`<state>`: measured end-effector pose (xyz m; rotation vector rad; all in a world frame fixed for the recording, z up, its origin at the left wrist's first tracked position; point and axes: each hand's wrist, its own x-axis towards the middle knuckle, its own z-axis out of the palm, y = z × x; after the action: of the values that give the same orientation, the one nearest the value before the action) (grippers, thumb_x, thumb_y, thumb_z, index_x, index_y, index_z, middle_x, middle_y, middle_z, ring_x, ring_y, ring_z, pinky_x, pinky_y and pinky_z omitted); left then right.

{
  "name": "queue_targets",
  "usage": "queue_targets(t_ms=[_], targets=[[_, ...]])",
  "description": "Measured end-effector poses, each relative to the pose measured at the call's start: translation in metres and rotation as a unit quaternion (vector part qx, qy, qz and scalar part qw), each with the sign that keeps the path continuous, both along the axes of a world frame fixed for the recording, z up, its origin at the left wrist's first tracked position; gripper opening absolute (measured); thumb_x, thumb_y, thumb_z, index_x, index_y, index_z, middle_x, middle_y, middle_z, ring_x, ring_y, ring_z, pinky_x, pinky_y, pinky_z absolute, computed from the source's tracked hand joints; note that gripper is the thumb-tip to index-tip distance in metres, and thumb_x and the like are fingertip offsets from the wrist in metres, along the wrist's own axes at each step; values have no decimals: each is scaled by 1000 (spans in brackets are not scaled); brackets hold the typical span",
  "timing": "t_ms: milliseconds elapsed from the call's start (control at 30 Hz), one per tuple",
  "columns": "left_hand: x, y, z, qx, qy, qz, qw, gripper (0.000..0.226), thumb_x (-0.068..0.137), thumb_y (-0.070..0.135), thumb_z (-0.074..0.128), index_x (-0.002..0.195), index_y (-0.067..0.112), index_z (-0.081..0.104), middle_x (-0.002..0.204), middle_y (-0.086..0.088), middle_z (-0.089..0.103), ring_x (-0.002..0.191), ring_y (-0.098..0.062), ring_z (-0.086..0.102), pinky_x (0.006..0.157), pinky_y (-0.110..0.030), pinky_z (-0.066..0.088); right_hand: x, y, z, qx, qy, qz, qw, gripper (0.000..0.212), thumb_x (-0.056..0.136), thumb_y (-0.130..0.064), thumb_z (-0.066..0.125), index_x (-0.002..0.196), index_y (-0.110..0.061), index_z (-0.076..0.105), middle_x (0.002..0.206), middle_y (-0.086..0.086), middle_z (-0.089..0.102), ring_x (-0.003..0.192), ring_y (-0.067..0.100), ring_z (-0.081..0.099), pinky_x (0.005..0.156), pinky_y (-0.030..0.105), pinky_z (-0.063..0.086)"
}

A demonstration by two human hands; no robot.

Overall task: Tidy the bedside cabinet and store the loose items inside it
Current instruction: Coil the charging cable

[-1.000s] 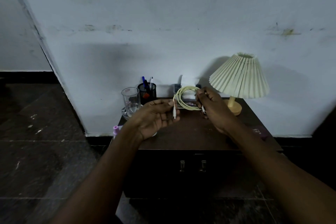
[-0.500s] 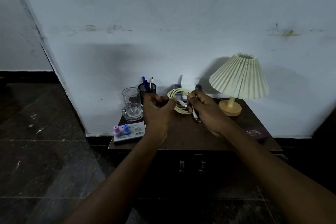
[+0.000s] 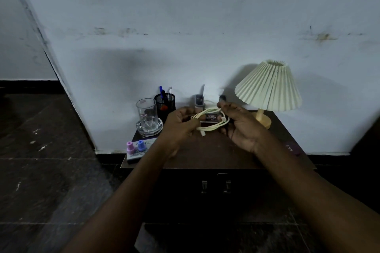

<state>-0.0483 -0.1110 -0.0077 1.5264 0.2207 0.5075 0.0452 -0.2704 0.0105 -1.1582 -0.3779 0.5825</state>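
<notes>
One pale yellow cable (image 3: 211, 126), smooth and wound into a loose oval coil with two white plugs, is held just above the brown tabletop (image 3: 205, 150) of the dark cabinet (image 3: 185, 201). It is gripped on one side by the curled fingers of the left hand (image 3: 181, 123) and pinched on the other by the right hand (image 3: 240, 127). Set on the tabletop are one clear cylindrical glass (image 3: 146, 114), one black mesh pen cup (image 3: 165, 104), one lamp (image 3: 269, 86) with a pleated cream cone shade and round wooden base, and two small capped bottles (image 3: 129, 147), pink and blue; two metal handles (image 3: 204, 186) are seen on the cabinet front.
</notes>
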Motion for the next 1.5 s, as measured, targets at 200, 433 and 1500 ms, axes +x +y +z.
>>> queue_targets(t_ms=[200, 433, 1500], targets=[[-4, 12, 0, -53, -15, -84, 995, 52, 83, 4, 77, 130, 9, 55, 102, -24, 73, 81, -22, 70, 64, -28, 52, 17, -3, -7, 17, 63, 39, 997, 21, 84, -32, 73, 97, -17, 70, 77, 4, 58, 71, 18, 53, 50, 29, 45], [-5, 18, -5, 30, 19, -120, 992, 67, 88, -3, 75, 144, 18, 43, 102, -32, 69, 79, -30, 72, 65, -32, 59, 23, -19, -13, -172, -115, 102, 973, 43, 87, 7, 72, 125, -6, 57, 115, 19, 71, 94, 35, 72, 65, 37, 59], [6, 5, -22, 254, 131, 88, 954, 34, 103, 48, 52, 85, 20, 57, 70, -10, 67, 55, -31, 71, 53, -52, 61, 5, -13, -4, -389, -738, -47, 549, 39, 95, -32, 39, 113, -18, 72, 103, 4, 63, 91, 25, 65, 66, 41, 53]])
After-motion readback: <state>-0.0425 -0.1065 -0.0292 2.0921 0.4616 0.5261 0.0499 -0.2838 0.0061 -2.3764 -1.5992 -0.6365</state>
